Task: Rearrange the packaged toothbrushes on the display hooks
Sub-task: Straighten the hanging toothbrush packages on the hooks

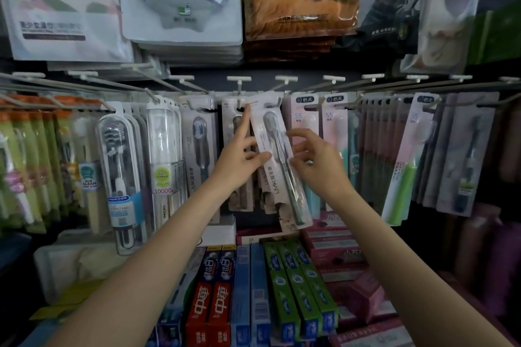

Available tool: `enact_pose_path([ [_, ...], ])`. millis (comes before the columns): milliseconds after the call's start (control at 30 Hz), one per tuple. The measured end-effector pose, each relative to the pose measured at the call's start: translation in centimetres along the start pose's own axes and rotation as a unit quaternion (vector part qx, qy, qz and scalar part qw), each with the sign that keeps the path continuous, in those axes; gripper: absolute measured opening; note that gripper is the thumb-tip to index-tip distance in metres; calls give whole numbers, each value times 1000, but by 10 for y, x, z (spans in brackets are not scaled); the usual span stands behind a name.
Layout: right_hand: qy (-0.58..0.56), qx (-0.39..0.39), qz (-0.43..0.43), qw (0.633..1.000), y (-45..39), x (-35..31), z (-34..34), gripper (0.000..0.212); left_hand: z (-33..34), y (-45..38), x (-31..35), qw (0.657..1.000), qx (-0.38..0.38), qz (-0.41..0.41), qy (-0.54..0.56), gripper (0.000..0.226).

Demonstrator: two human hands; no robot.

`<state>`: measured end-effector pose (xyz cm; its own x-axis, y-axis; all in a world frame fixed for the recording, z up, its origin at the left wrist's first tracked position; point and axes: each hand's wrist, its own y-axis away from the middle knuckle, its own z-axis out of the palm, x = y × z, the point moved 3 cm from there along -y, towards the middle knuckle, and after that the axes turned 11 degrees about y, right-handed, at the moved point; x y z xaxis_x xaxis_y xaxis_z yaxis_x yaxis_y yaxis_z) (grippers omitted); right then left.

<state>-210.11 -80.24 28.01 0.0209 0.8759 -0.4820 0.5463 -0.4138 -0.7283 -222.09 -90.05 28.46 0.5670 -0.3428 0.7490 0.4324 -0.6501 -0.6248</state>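
A grey-white LMK toothbrush pack (277,175) hangs tilted at the middle hooks, its top near a hook (275,103) and its bottom swung to the right. My left hand (239,158) grips the pack's left edge with thumb across the card, its index finger stretched up along the neighbouring pack (235,132). My right hand (315,162) pinches the pack's right edge with curled fingertips. More LMK packs (198,132) hang to the left, pink and white packs (306,118) to the right.
Rows of white hooks (238,80) carry toothbrush packs across the whole width, with clear-cased brushes (119,166) at the left. Bath towel packs (180,0) hang above. Toothpaste boxes (293,287) lie on the shelf below my arms.
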Motion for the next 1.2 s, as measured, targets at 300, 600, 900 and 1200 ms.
enact_pose_path([
  [300,57,107,31,992,6,14,-23,28,-3,3,1,987,19,39,-156,84],
  [600,128,46,266,954,2,83,-37,42,55,17,-11,824,43,341,-450,53],
  [900,147,66,228,960,-2,95,-50,36,102,-3,-26,758,-40,365,-540,59],
  [1200,277,8,143,950,-4,72,-88,47,101,-6,-37,760,-41,357,-541,75],
])
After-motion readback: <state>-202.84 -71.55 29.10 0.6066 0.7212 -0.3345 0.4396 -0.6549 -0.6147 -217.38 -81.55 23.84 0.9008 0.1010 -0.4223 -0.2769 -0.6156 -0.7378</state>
